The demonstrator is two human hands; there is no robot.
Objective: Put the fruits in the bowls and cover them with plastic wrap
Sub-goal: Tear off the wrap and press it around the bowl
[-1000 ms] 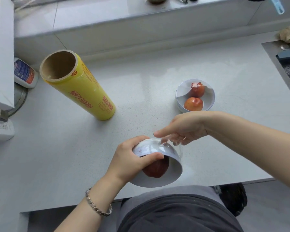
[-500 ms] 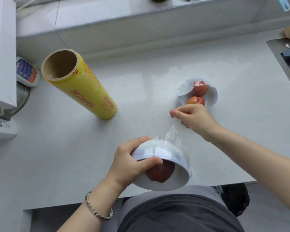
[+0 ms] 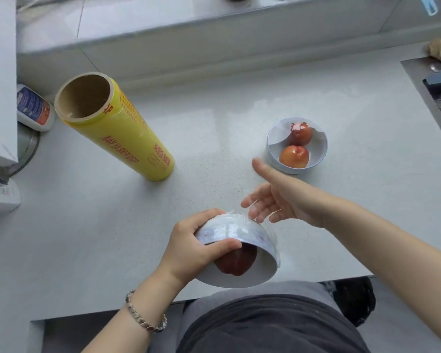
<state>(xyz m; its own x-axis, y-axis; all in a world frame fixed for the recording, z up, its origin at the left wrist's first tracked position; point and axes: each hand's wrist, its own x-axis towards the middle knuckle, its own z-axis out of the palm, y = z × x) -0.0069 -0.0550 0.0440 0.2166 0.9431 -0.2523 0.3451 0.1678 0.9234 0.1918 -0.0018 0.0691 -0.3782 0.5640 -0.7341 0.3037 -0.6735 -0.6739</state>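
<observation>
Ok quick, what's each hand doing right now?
Left hand: grips the tilted bowl with a fruit inside.
Right hand: open, fingers spread at the plastic wrap.

head view, steeply down, close

Our right hand (image 3: 280, 202), pinched on the plastic wrap (image 3: 236, 216) at the bowl a second ago and drawn up toward the far bowl (image 3: 277, 136) half a second ago, now opens at centre frame, fingers spread just beside the tilted bowl (image 3: 229, 234), with the film settled against its underside.
</observation>
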